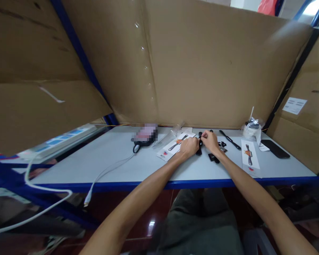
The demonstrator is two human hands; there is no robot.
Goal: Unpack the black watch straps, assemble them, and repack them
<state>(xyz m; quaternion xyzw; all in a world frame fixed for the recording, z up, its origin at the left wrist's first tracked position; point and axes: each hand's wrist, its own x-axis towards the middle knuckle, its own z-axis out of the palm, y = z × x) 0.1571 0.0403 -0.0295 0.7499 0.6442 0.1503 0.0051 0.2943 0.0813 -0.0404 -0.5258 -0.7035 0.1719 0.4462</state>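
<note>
My left hand [190, 146] closes around a black spokeshave [199, 152] that stands lengthwise away from me over the table. Beside it, my right hand [209, 140] pinches at the middle of the same tool; its fingertips hide what they grip there. Small black metal parts [222, 144] and another black piece [214, 158] lie by my right wrist. Farther right rests a second long black spokeshave body [230, 140]. Under and left of my left hand is a white card [164, 154] printed with a spokeshave; a similar card [251, 169] lies to the right.
A clear plastic bag [166, 137] lies behind the left card. A blurred device [145, 136] with a white cable [108, 168] sits left. At right are a black phone-like slab [275, 148] and a plastic-wrapped white tub [250, 131]. Cardboard walls [202, 71] enclose the blue-edged table [77, 170].
</note>
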